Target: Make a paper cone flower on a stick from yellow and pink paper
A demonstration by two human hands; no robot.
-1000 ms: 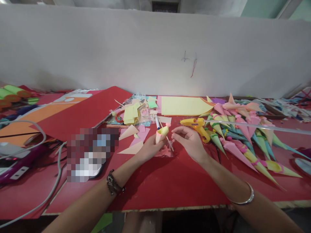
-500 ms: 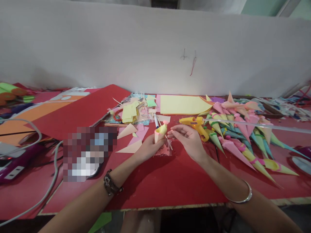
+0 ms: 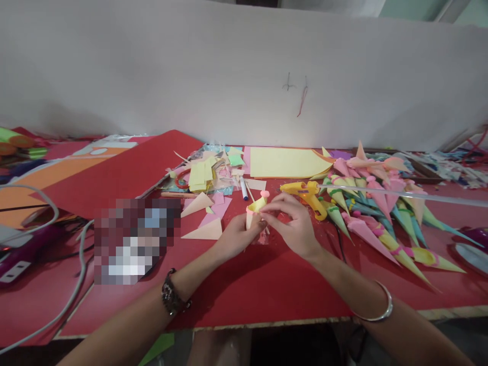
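My left hand [image 3: 237, 236] is closed around a small paper cone [image 3: 253, 213], pale peach outside and yellow inside, with a pink trim on its rim and a pink ball on top. My right hand [image 3: 292, 223] has its thumb and index finger pinched against the cone's right rim. Its fingertips partly cover that edge, and the cone's lower tip is hidden by my left hand. Just beyond my right hand lies a yellow glue gun [image 3: 307, 193], a clear glue stick [image 3: 366, 192] running out of its back. A marker [image 3: 244, 189] rests behind the cone.
Several finished paper cones [image 3: 375, 231] are heaped on the right. Paper scraps [image 3: 202, 175] and yellow sheets [image 3: 285, 162] lie at the back. A blurred-out object [image 3: 137, 244], a white cable [image 3: 82, 269] and a purple power strip [image 3: 23, 254] are on the left of the red table [image 3: 244, 295].
My right hand has moved left and its fingertips now touch the cone's rim. My left hand keeps its grip on the cone, which has turned slightly. The view has shifted a little.
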